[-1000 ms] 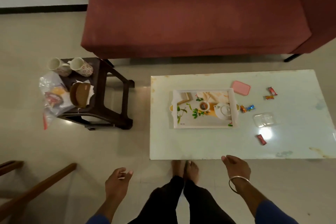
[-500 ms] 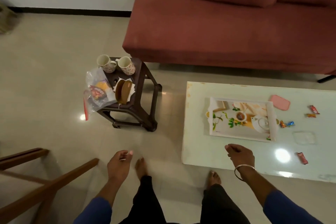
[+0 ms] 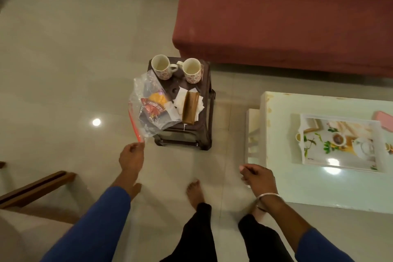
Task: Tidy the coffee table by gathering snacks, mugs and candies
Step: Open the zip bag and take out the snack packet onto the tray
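- Reaching forward, the left hand (image 3: pixel 131 156) has its fingers curled together at the near corner of the snack bag (image 3: pixel 152 105); they look pinched on the corner by the red strip, though the contact itself is too small to confirm.
- The right hand (image 3: pixel 258 175) hangs loosely curled and holds nothing, near the left edge of the white bench (image 3: pixel 297 189).
- The bag lies just beyond the left hand, and its long axis runs away from that hand, from the near corner up toward the mugs. It droops over the near-left edge of the dark stool (image 3: pixel 205 112).
- The left hand is plainly the nearer one to the bag, so lifting it is probably that hand's job.
- A brown holder with white napkins (image 3: pixel 190 106) sits right of the bag on the stool.
- Two mugs (image 3: pixel 162 67) stand upright at the stool's far edge.
- On the bench to the right, a printed tray (image 3: pixel 380 134) waits, with a pink lid (image 3: pixel 385 118) just beyond it.
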